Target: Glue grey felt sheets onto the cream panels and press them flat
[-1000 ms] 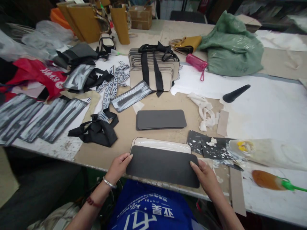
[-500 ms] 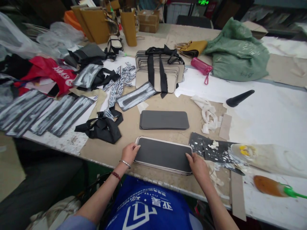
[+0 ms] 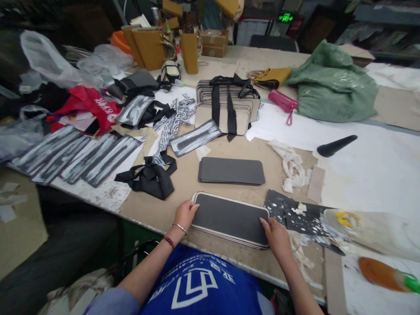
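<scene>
A stack of pale-edged panels with a dark grey panel (image 3: 231, 218) on top lies at the table's front edge. My left hand (image 3: 186, 214) pinches its left end between thumb and fingers. At the right end, my right hand (image 3: 274, 232) grips the corner, thumb on the dark surface. Just behind the stack lies a smaller pile of dark grey panels (image 3: 231, 170), touched by neither hand. Farther back stands a bundle of beige panels (image 3: 205, 116) tied with black strips.
Black fabric strips (image 3: 149, 179) and glue-streaked panels (image 3: 111, 159) lie to the left. On the right are a spattered black sheet (image 3: 278, 205), an orange-brown bottle (image 3: 379, 273) and a black tool (image 3: 336, 145). A green bag (image 3: 337, 87) sits at the back right.
The whole view has shifted, so the table's contents appear a little farther right and lower. Both hands keep their places on the ends of the stack.
</scene>
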`<state>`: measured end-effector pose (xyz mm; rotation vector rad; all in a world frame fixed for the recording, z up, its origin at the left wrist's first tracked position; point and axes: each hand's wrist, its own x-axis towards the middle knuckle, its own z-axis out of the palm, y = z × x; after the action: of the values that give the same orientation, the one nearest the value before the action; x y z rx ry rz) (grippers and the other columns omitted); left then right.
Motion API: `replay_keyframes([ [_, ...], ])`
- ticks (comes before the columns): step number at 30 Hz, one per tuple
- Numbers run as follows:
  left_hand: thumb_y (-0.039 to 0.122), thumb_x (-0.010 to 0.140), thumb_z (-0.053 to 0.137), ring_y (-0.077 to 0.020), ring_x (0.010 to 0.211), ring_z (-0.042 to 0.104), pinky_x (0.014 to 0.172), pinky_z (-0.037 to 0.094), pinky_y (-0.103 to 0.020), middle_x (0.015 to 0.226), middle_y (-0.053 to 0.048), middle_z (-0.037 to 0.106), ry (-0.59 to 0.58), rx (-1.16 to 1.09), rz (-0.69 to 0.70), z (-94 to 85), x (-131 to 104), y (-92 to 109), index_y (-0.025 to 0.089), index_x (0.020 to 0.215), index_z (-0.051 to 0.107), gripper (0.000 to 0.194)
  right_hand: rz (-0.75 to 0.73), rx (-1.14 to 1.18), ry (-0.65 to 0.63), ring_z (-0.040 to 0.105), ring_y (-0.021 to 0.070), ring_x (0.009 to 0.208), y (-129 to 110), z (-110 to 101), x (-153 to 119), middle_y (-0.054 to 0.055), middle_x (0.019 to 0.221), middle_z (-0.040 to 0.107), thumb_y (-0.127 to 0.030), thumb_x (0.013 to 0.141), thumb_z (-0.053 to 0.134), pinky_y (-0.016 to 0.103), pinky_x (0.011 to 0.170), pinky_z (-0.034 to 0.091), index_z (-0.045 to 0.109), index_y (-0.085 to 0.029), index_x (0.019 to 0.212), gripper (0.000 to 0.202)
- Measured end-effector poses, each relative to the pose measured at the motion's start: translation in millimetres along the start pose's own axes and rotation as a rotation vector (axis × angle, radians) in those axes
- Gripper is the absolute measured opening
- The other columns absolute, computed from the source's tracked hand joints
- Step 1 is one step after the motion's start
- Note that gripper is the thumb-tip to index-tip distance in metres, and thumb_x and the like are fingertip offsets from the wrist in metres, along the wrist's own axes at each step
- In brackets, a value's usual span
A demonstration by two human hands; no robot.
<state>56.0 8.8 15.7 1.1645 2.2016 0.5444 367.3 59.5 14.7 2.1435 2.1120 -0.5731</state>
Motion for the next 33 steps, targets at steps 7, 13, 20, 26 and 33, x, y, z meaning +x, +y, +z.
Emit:
replay_keyframes([
  [7,0.038,0.074,0.048,-0.0149,0.059,0.052,0.058,0.035,-0.023,0.058,-0.001,0.056,-0.018,0.029,0.006,-2.0,-0.9,-1.6,0.018,0.058,0.052,0.025,0.054,0.064,0.029,0.058,0.0189,0.069,-5.6,-0.8,-2.6,0.005,0.07,0.061,-0.038,0.088,0.04,0.025,0.059,0.032,0.05,-0.019,0.072,0.028],
  [13,0.04,0.071,0.05,-0.0162,0.061,0.055,0.059,0.037,-0.024,0.06,-0.002,0.06,-0.045,0.044,-0.027,-5.4,-1.2,3.8,0.018,0.06,0.055,0.025,0.074,0.079,0.035,0.058,0.0186,0.072,-6.2,-1.0,-2.2,0.006,0.074,0.063,-0.035,0.089,0.041,0.025,0.06,0.031,0.053,-0.018,0.077,0.024],
  [20,0.04,0.07,0.052,-0.016,0.058,0.054,0.058,0.037,-0.024,0.056,-0.001,0.058,-0.003,0.101,-0.025,-5.2,-0.3,6.1,0.019,0.059,0.055,0.024,0.085,0.109,0.01,0.058,0.0188,0.073,-4.0,-1.4,1.3,0.007,0.075,0.063,-0.036,0.088,0.044,0.025,0.06,0.03,0.054,-0.018,0.076,0.023],
  [26,0.04,0.069,0.053,-0.0163,0.059,0.054,0.058,0.038,-0.024,0.059,-0.001,0.06,-0.012,0.111,-0.042,-5.3,-1.5,7.4,0.019,0.06,0.056,0.024,0.079,0.123,-0.017,0.058,0.0183,0.075,-3.7,-4.7,2.4,0.007,0.076,0.063,-0.037,0.087,0.046,0.024,0.062,0.031,0.056,-0.017,0.08,0.024],
  [33,0.039,0.07,0.053,-0.0177,0.061,0.056,0.058,0.037,-0.024,0.06,-0.002,0.061,0.016,0.135,-0.008,-4.9,-2.1,6.6,0.019,0.06,0.056,0.023,0.072,0.128,-0.022,0.059,0.0183,0.077,-3.8,-5.0,3.4,0.009,0.08,0.064,-0.035,0.087,0.045,0.024,0.064,0.033,0.057,-0.015,0.083,0.023],
])
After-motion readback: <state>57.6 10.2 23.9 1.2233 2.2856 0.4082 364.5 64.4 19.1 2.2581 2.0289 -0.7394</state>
